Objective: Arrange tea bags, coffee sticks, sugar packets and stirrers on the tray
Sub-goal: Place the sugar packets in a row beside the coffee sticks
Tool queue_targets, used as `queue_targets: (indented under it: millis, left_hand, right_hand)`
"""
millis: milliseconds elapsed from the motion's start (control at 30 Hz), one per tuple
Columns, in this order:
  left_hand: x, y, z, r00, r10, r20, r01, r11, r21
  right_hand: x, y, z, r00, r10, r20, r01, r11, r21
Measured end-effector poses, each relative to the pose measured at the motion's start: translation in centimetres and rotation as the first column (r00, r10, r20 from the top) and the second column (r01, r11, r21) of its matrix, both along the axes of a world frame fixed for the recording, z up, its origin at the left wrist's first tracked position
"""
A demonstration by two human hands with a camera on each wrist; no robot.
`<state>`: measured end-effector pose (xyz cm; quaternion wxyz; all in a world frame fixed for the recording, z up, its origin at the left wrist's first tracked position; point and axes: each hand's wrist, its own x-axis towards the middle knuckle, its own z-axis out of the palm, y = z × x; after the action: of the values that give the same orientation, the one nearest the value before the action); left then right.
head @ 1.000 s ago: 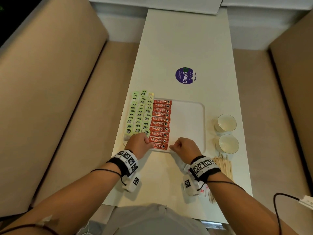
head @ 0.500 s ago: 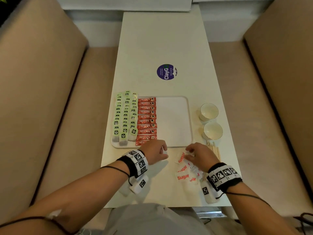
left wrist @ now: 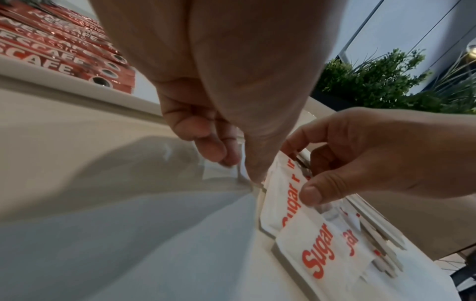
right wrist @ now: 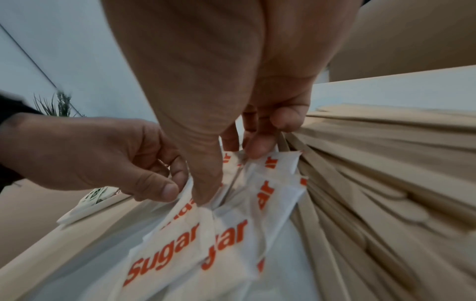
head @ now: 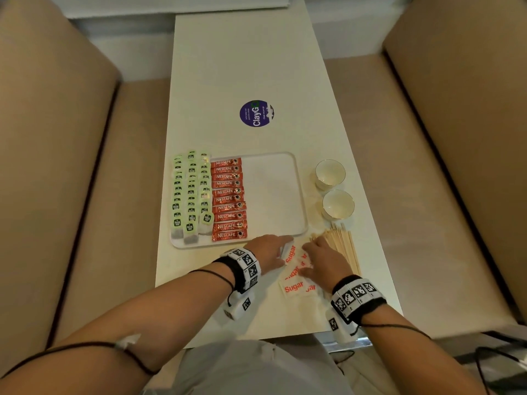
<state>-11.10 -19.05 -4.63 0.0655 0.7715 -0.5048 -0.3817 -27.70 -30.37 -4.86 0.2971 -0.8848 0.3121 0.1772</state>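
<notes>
A white tray (head: 302, 195) holds rows of green-tagged tea bags (head: 189, 195) on its left and a column of red coffee sticks (head: 228, 201) beside them; its right half is bare. A loose pile of white sugar packets (head: 296, 280) lies on the table just in front of the tray, with wooden stirrers (head: 342, 246) to the right of it. My left hand (head: 285, 246) pinches the edge of one sugar packet (left wrist: 231, 169) between thumb and fingers. My right hand (head: 306, 258) pinches another packet (right wrist: 270, 183) at the top of the pile, thumb against fingers.
Two white cups (head: 330, 173) (head: 338, 204) stand right of the tray, just beyond the stirrers. A round purple sticker (head: 256, 113) lies farther up the narrow white table (head: 256, 52). Beige bench seats (head: 57, 166) flank both long sides.
Both hands have left the front coffee stick at the tray's edge and moved right and toward me onto the sugar pile, where each now pinches a packet.
</notes>
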Motion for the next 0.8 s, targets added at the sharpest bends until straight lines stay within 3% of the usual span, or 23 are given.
queue_targets:
  millis: [333, 600, 800]
  left_hand:
    - [-0.7, 0.0, -0.7, 0.995, 0.084, 0.046, -0.084, 0.996, -0.011]
    - [0.5, 2.0, -0.1, 0.975, 0.210, -0.076, -0.215, 0.975, -0.061]
    - [1.6, 4.2, 0.5, 0.898, 0.377, -0.228, -0.395, 0.918, -0.042]
  right_hand:
    - [1.0, 0.2, -0.1, 0.997, 0.071, -0.005, -0.071, 0.997, -0.033]
    - [1.4, 0.9, 0.4, 0.992, 0.086, 0.089, -0.081, 0.995, -0.058]
    - [2.2, 1.0, 1.2, 0.995, 0.089, 0.052, -0.088, 0.996, -0.019]
